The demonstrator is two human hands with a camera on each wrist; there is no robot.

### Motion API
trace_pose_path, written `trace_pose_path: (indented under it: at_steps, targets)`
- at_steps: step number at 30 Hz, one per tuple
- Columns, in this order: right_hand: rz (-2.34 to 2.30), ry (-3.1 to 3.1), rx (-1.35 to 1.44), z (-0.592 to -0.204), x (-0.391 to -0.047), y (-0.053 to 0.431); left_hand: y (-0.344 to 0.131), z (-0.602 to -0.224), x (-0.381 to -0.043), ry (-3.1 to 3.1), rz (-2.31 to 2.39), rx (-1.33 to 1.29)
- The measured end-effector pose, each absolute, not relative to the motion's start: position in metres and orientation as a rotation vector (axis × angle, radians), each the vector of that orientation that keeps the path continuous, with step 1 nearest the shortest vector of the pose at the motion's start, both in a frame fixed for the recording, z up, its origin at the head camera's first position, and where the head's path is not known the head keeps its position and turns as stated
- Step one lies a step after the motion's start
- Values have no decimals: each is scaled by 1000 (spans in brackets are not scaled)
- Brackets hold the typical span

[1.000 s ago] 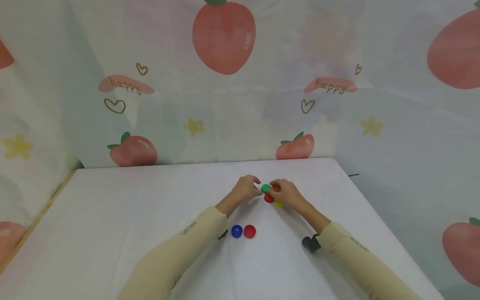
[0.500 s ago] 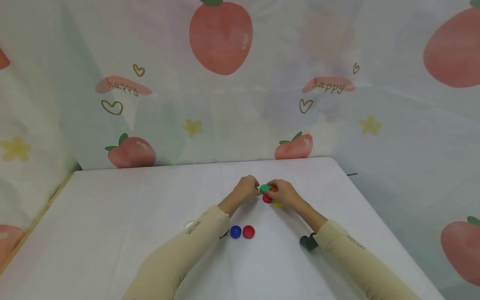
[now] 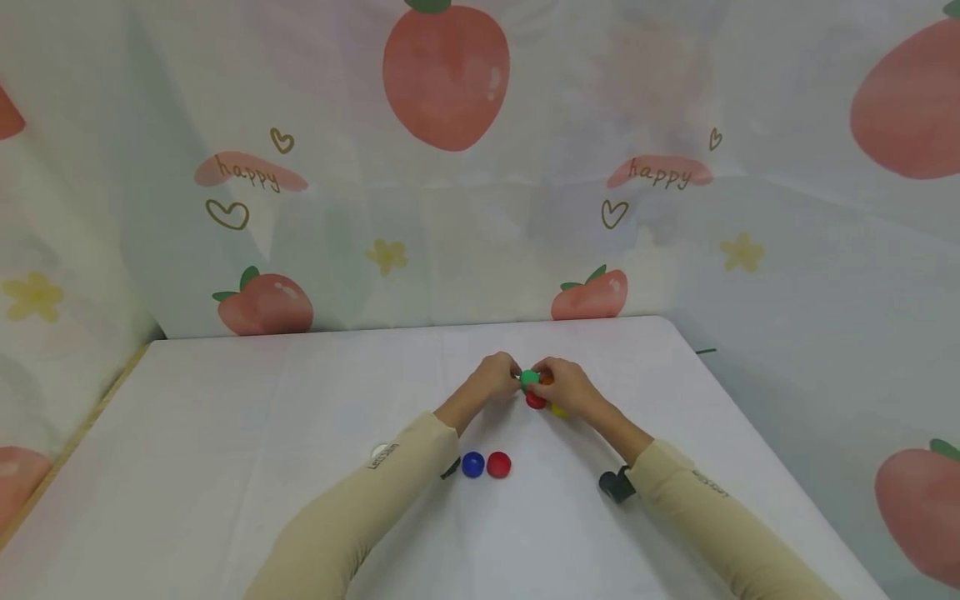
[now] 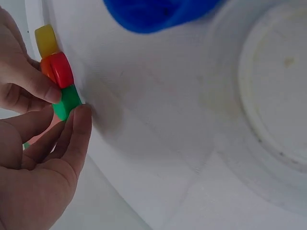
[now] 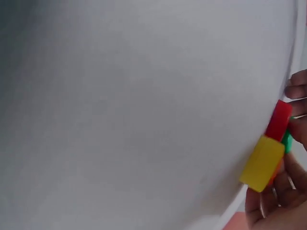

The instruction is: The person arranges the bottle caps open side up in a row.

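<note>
The left hand (image 3: 491, 377) pinches the green piece (image 3: 529, 380) from its left side, fingertips bent in on either edge. The right hand (image 3: 568, 387) curls round the orange piece (image 3: 547, 379), its thumb tip against the green one. So the green piece sits between the two grips, left of the orange and on the far side of a red piece (image 3: 536, 401); this placing seems what the next move would turn on. A yellow piece (image 3: 559, 411) lies to the near right, below the right hand. Its long axis is hard to read from above, where the green piece shows mainly a round top.

The left wrist view shows what the head view hides: both hands' fingertips on the green piece, and the pieces in a slanting run, yellow, then orange and red, then green. The right wrist view shows the yellow piece's broad side, with right fingers behind it.

Farther out, on the near part of the table (image 3: 225, 467), a blue cap (image 3: 472, 465) and a red cap (image 3: 498, 465) lie side by side. A pale round object (image 4: 278, 86) fills the left wrist view's edge; from above, the left sleeve (image 3: 360, 492) covers most of it.
</note>
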State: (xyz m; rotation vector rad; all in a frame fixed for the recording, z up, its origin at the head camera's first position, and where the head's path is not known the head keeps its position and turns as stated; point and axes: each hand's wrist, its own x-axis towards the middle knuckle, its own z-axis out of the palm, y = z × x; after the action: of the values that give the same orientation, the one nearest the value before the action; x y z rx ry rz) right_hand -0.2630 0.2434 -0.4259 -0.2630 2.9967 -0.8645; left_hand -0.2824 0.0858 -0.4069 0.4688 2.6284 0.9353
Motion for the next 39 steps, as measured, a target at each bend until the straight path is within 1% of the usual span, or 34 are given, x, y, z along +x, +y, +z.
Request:
trace_pose_path:
  at_steps: [15, 25, 32, 39]
  targets:
    - [-632, 3051, -338, -425, -268, 242, 79, -405, -283, 2585, 1008, 461]
    - [-345, 3207, -584, -420, -267, 241, 71, -407, -282, 2573, 1085, 458]
    - [-433, 3248, -655, -415, -263, 239, 67, -406, -281, 2589, 1145, 495]
    - [-518, 3233, -747, -411, -255, 230, 55, -404, -281, 2376, 1396, 483]
